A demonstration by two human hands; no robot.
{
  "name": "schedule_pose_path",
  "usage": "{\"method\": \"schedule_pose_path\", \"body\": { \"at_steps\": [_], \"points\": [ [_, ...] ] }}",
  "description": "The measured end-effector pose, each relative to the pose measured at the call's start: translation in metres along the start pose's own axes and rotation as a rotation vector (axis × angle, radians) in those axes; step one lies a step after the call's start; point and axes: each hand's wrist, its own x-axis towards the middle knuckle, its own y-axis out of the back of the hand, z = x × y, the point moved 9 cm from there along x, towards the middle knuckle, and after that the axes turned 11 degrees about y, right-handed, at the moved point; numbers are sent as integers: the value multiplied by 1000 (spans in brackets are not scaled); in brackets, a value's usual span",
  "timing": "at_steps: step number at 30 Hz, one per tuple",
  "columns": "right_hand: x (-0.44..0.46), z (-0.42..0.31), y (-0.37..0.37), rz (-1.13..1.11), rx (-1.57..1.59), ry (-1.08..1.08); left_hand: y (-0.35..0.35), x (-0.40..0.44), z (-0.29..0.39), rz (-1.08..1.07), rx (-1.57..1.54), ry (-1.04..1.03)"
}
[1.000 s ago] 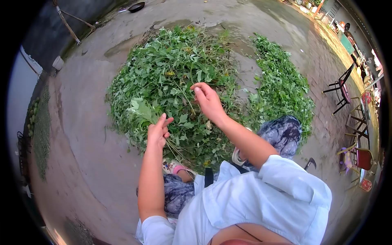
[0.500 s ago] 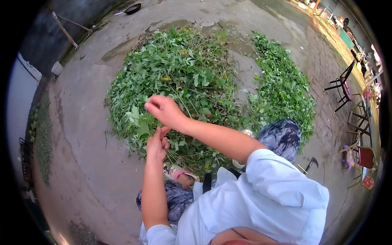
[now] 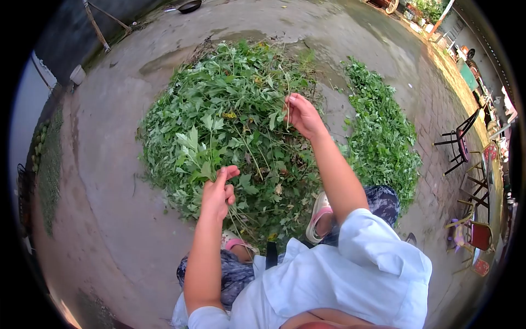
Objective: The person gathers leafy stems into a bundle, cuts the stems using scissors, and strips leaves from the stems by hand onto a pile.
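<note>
My left hand (image 3: 217,196) is closed around a small bunch of leafy green stems (image 3: 198,158), leaves pointing up and away from me, stalk ends trailing below the fist. To the right and farther off, my right hand (image 3: 303,116) pinches a thin pale stem (image 3: 287,90) standing nearly upright. Both hands are over a large heap of cut leafy plants (image 3: 235,109), with dry brownish stalks mixed in on its right side. A longer, narrower pile of green leaves (image 3: 381,131) lies to the right of the heap.
My patterned clogs (image 3: 318,216) stand at the near edge of the heap. A black pan (image 3: 190,6) lies at the far side of the concrete floor (image 3: 109,164). A white bucket (image 3: 78,74) stands by the left wall. Several chairs, including a black-framed chair (image 3: 460,141), line the right.
My right hand has moved away from my left, to the right and farther out, and a thin stem now shows in its fingers. My left hand keeps the bunch.
</note>
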Motion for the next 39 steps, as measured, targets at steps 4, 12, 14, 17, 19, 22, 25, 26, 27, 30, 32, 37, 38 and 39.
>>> {"method": "schedule_pose_path", "body": {
  "at_steps": [4,12,14,17,19,22,25,26,27,30,32,37,38,39],
  "points": [
    [-37,5,-30,-423,-460,-171,-2,3,3,3,25,-30],
    [-108,37,-92,-697,-521,-260,-34,-14,14,-49,193,-252],
    [-116,40,-98,-710,-528,-261,-35,-18,16,-26,215,-311],
    [-117,31,-89,-684,-608,-257,-16,-17,15,109,146,-250],
    [-110,18,-64,-603,-683,-235,-4,-20,24,110,61,-268],
    [-81,-44,40,-41,-375,107,17,-22,28,90,-63,-270],
    [-101,-88,139,657,178,487,24,-23,21,47,-152,-224],
    [-113,-78,155,820,67,407,21,-22,15,11,-161,-176],
    [-127,-69,161,980,-42,325,15,-23,11,-16,-140,-138],
    [-119,-4,-9,48,-385,-44,-4,-23,0,-77,-137,-112],
    [-140,29,-97,-381,-673,-29,-10,-20,-7,-95,-106,-118],
    [-122,58,-119,-234,-727,-66,10,-25,-1,-32,-276,-141],
    [-112,46,-129,-182,-759,116,22,-28,4,27,-373,-198],
    [-106,35,-143,-130,-787,296,35,-22,0,75,-392,-186]
  ]
}}
